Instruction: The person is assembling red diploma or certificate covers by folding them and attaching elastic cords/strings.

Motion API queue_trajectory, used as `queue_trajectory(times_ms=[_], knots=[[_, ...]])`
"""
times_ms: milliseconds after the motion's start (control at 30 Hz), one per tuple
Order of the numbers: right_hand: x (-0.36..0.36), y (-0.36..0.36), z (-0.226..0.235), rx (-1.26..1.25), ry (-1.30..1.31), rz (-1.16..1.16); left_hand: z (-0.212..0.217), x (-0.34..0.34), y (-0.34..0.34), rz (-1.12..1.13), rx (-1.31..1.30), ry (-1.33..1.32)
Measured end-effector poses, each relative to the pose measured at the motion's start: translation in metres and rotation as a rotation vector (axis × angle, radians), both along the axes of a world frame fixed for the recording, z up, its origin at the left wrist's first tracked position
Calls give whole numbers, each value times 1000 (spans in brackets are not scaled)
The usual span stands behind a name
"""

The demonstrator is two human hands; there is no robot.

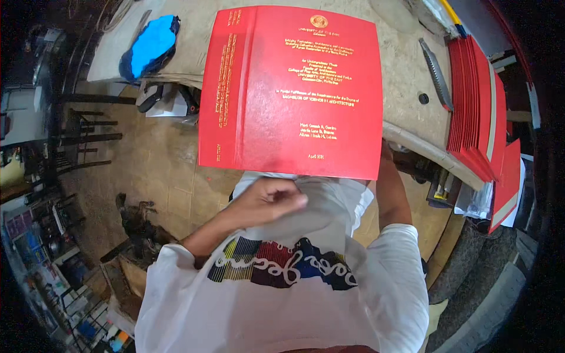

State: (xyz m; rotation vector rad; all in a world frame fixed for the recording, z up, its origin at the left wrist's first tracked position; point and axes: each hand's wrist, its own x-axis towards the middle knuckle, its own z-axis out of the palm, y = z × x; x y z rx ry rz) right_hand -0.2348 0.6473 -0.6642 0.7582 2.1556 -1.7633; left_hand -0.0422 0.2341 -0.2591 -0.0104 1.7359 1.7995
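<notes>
A large red hardbound cover [318, 123] with gold lettering and a gold seal lies face up, its spine strip toward the left. It rests partly on the worktable and its near edge overhangs toward my body. My left hand [272, 200] is just below that near edge, in front of my shirt and apart from the cover. Its fingers are curled in loosely and nothing shows in them. My right forearm [393, 191] runs up along the cover's right edge. The right hand itself is hidden behind the cover, so its fingers do not show.
On the worktable [403, 65] lie a serrated blade [435, 73], a small black round piece [424, 99] and a bright blue item [154, 47]. Several red covers [471, 100] are stacked at the right edge. Another red cover [507, 188] leans below them.
</notes>
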Motion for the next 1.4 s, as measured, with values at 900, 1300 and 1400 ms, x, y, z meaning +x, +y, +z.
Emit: queue_trajectory(times_ms=[900,1300,1400], knots=[[146,-83,361,-302,48,554,-3,25,12,876,274,-164],[200,-75,441,-992,590,-215,67,-15,56,70,-288,178],[205,-42,483,-695,676,-612,72,-39,89,-456,328,440]])
